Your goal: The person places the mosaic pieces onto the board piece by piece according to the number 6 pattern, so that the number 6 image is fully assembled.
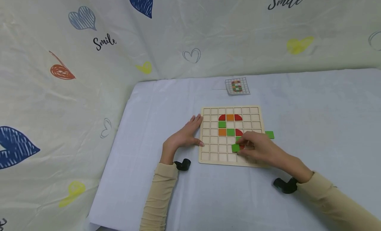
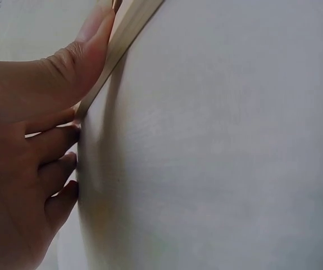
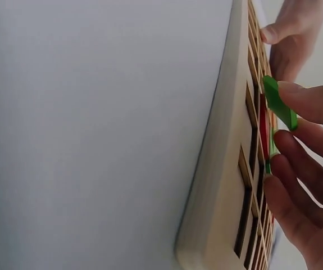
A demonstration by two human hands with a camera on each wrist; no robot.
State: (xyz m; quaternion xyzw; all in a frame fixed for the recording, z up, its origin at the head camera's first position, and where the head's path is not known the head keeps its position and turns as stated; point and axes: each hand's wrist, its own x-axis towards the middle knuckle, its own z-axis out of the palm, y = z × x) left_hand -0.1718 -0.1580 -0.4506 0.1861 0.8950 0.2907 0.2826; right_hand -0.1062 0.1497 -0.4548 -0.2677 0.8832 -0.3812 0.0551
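A wooden grid board [image 1: 211, 156] lies on the white-covered table with red, orange and green pieces set in some squares. My right hand [image 1: 262, 148] is over its lower right part and pinches a green square tile [image 1: 235, 148] between thumb and fingertips. In the right wrist view that green tile [image 3: 279, 102] is tilted, just above the grid. Part of a red piece [image 1: 242, 147] shows beside the fingers; the hand hides nearby squares. My left hand [image 1: 187, 133] rests along the board's left edge, fingers straight, and its thumb [image 2: 88, 56] touches the wooden rim in the left wrist view.
Another green tile [image 1: 269, 134] lies just off the board's right edge. Behind the board is a small card [image 1: 237, 86] printed with a grid and a coloured pattern. A cloth [image 1: 166, 39] with hearts and lettering hangs behind the table.
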